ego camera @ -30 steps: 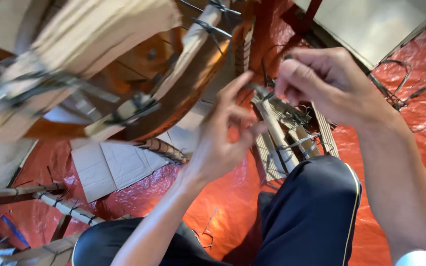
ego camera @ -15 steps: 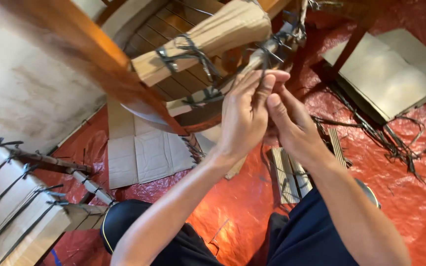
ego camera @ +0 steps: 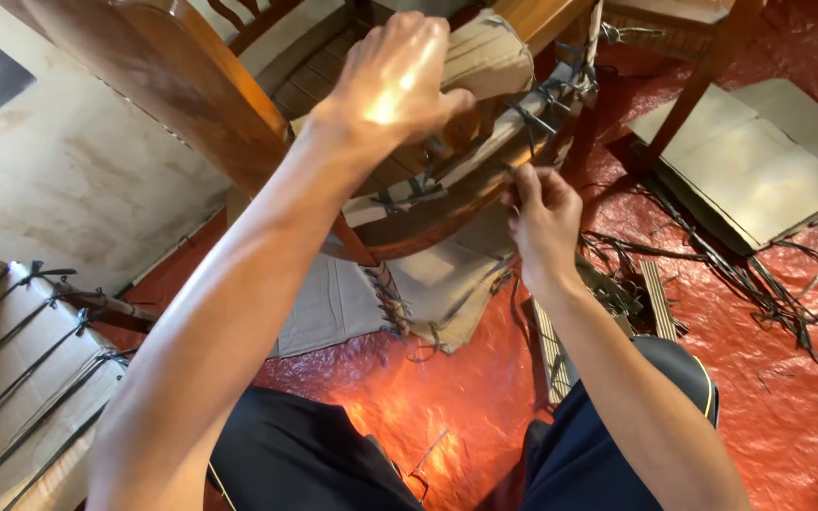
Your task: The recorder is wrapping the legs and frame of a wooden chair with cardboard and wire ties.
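Two bare hands work at a brown wooden chair [ego camera: 191,95] wrapped in tan cardboard padding [ego camera: 485,57] tied with dark straps, far centre; the left hand [ego camera: 395,80] reaches up, fingers curled over the padding's top; the right hand [ego camera: 543,216], just below and right, pinches a dark strap [ego camera: 532,121]; red plastic sheeting [ego camera: 788,378] lies beneath.

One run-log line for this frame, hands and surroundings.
left hand: gripping cardboard wrap on wooden chair | right hand: pinching dark strap | floor: orange tarp
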